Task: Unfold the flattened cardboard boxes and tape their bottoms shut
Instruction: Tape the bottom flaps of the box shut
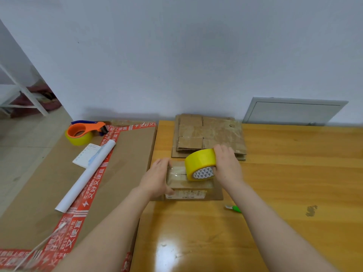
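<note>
Right hand [227, 163] gripping the yellow tape roll [200, 163] atop the small cardboard box [186, 185], left hand [157, 177] curled round the box's left side, box between both hands on the wooden tabletop [294, 173], flattened boxes [210, 134] stacked just behind

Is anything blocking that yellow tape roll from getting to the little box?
Nothing visible. The right hand holds the yellow tape roll on top of the small box; the left hand grips the box's left side, beside the roll.

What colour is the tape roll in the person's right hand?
Tape roll: yellow, white core with dark triangles; head view.
</note>
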